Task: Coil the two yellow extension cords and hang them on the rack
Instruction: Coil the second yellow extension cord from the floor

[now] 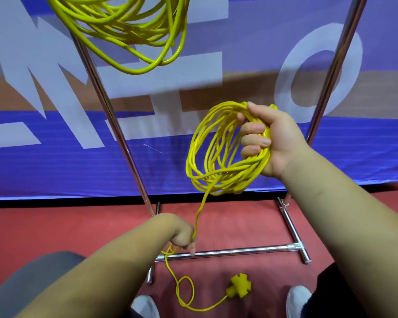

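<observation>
One coiled yellow extension cord (133,31) hangs at the top left, over the rack. My right hand (271,138) grips a second yellow coil (216,157) of several loops, held up in front of the banner. A loose strand runs down from that coil to my left hand (183,237), which pinches it low, just above the rack's bottom bar. Below my left hand the strand makes a small loop on the floor and ends in a yellow multi-socket head (239,288) lying between my shoes.
The chrome rack has two slanted uprights (115,125), (333,72) and a base bar (239,250) on the red floor. A blue banner with large pale letters (55,166) stands right behind it. My shoes (296,301) are at the bottom edge.
</observation>
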`<move>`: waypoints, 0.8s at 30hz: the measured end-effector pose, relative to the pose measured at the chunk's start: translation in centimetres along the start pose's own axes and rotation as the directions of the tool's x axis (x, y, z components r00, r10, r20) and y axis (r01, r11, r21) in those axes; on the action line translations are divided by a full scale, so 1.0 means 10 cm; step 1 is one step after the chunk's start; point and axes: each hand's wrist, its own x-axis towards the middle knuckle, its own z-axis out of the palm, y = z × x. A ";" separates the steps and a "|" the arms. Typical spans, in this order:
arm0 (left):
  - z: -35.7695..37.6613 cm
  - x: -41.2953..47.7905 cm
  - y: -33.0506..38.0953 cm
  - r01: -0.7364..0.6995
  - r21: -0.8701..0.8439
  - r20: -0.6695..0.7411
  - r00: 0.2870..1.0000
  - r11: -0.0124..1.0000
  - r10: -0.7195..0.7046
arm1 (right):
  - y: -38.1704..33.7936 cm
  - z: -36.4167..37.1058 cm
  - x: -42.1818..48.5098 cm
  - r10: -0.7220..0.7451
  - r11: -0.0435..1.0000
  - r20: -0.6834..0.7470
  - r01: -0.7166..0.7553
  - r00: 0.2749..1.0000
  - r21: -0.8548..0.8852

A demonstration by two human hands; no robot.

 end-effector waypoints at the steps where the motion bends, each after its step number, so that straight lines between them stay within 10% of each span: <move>1: 0.00 -0.01 -0.05 0.039 -0.026 -0.006 0.999 0.999 -0.040 | -0.02 -0.02 -0.01 -0.003 1.000 0.004 0.003 1.000 0.001; 6: -0.21 -0.20 -0.16 0.216 -0.072 -0.306 0.924 0.974 -0.228 | -0.02 -0.05 0.01 -0.008 0.993 -0.092 -0.002 0.996 -0.117; 10: -0.53 -0.49 -0.26 0.146 -0.439 -0.544 0.742 0.886 -0.392 | 0.06 -0.04 0.05 -0.036 0.961 -0.178 -0.015 0.983 -0.278; 15: -0.88 -0.94 -0.20 -0.394 -0.869 -0.494 0.694 0.298 -0.524 | 0.19 -0.03 0.10 -0.084 0.885 -0.201 -0.020 0.976 -0.465; 24: -1.06 -1.60 0.03 -0.669 -0.726 -0.624 0.737 -0.156 -0.259 | 0.50 0.06 0.16 -0.244 0.756 -0.242 0.028 0.939 -0.654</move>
